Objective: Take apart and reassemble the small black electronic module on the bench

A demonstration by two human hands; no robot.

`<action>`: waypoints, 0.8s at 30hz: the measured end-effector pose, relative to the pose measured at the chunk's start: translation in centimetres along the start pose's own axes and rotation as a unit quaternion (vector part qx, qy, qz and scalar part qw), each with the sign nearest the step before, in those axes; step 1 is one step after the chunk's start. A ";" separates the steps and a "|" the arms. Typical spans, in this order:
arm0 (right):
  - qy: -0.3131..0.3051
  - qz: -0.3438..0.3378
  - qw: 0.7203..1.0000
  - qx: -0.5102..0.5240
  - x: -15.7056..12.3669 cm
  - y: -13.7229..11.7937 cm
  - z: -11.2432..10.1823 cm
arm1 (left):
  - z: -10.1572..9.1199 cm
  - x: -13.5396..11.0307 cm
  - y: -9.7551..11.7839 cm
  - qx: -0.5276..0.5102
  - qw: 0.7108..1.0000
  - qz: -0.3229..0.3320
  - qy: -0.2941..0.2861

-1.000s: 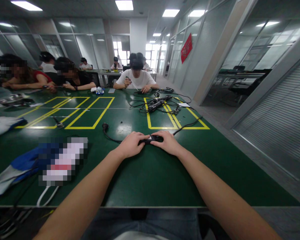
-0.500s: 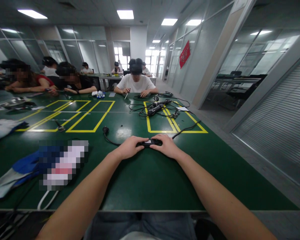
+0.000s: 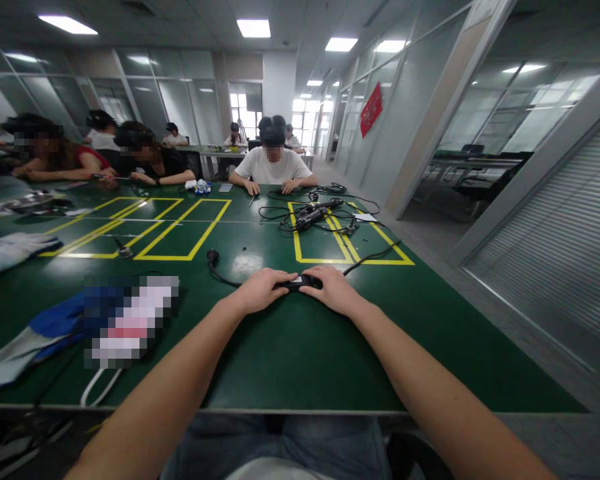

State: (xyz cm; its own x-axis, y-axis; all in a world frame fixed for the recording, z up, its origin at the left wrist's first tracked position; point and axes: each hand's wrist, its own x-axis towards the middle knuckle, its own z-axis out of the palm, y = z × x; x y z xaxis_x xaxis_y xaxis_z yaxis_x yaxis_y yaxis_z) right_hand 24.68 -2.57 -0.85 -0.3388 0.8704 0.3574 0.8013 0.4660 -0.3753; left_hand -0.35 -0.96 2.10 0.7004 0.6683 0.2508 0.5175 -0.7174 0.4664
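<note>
A black power adapter [image 3: 297, 283] with a pale label lies on the green table in front of me. Its left end is gripped by my left hand [image 3: 260, 292], fingers over the top and thumb on the near side. On the opposite end my right hand [image 3: 334, 292] holds it the same way. From the left side a black cord leads to a plug [image 3: 213, 257] on the table. Another black cable [image 3: 373, 257] runs off to the right. The fingers cover both ends of the adapter.
Several black adapters with coiled cables [image 3: 314, 215] lie farther back inside yellow tape lines. Left of me are a blue-and-white glove [image 3: 55, 321] and a pixelated pale item with a white loop [image 3: 135, 320]. A co-worker [image 3: 273, 163] sits opposite; a gloved hand [image 3: 15, 250] is at left.
Both my hands stay on the adapter with hardly any movement. The view has shifted slightly. The co-worker opposite has lowered the hand with a thin tool toward the table.
</note>
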 end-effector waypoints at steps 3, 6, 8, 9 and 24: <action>-0.005 0.002 1.000 -0.007 0.0 -0.3 -0.1 | 0.1 0.0 0.3 0.030 0.999 -0.015 -0.002; -0.005 0.000 1.000 -0.007 -0.1 -0.6 -0.1 | 0.2 -0.1 0.4 0.047 0.999 -0.025 -0.007; -0.006 0.003 1.000 -0.006 -0.2 -0.7 0.1 | 0.3 -0.1 0.4 0.050 0.998 -0.036 -0.004; -0.005 0.005 1.000 -0.005 -0.3 -0.7 0.1 | 0.4 -0.2 0.3 0.052 0.998 -0.045 0.000; 0.006 0.037 0.999 -0.020 -0.6 0.7 -1.6 | -1.6 -0.6 1.4 0.138 0.976 -0.166 -0.017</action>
State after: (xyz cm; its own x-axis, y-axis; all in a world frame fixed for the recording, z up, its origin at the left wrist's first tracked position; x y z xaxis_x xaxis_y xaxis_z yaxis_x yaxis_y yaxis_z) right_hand 26.18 -2.99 0.03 -0.2722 0.8997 0.3413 0.8429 0.3940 -0.3665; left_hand -0.89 -2.04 3.93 0.4850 0.8695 0.0942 0.8284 -0.4912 0.2693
